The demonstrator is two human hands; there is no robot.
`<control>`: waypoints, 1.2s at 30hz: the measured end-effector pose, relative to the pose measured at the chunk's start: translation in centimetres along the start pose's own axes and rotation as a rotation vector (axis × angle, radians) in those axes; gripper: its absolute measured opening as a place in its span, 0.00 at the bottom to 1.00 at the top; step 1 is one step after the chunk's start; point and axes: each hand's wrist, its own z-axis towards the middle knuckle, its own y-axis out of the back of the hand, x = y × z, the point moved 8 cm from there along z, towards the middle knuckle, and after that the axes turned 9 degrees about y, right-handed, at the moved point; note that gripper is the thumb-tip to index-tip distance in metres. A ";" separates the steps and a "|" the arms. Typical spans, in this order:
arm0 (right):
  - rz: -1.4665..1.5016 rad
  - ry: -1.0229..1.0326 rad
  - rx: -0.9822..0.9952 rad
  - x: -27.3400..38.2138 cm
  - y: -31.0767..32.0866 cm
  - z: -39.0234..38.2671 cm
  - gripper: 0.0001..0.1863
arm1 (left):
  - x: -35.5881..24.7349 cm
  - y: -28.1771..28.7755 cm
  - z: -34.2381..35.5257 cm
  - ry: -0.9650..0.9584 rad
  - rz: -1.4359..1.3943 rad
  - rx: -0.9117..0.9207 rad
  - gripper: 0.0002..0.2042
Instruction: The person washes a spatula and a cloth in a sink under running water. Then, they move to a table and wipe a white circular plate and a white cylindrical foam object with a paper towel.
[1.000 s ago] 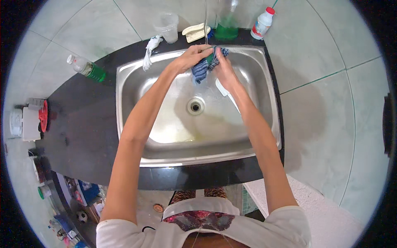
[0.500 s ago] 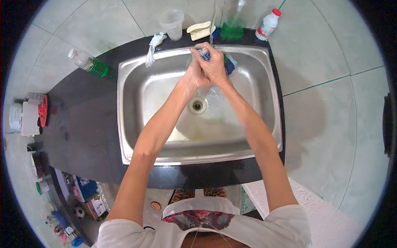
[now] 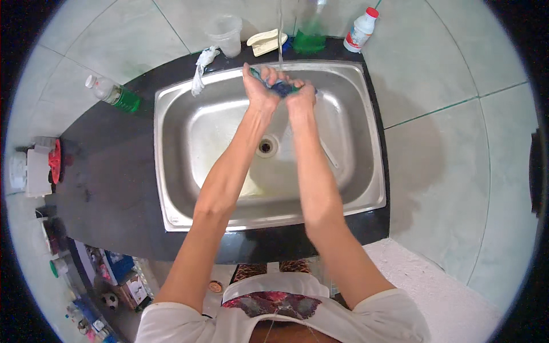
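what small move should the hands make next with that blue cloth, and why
Probably squeeze the cloth between the left hand and right hand: it is bunched between them, the stream of water comes down right by it, and both hands are over the sink, so wrung-out water should fall into the basin.
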 end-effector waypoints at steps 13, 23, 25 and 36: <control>-1.528 -0.255 0.912 -5.7 -4.0 -6.3 0.13 | 5.7 -0.1 -7.4 -0.447 2.599 0.733 0.15; -1.184 -0.310 0.721 -6.4 -2.9 -5.6 0.21 | 7.8 5.1 -3.3 -0.536 2.836 0.794 0.15; -1.318 -0.221 0.825 -5.2 -3.1 -4.2 0.21 | 6.9 4.3 -3.7 -0.571 2.691 0.764 0.13; -1.591 -0.179 1.030 -3.3 -1.4 -0.9 0.20 | -3.6 -3.9 1.0 -0.315 1.298 0.042 0.07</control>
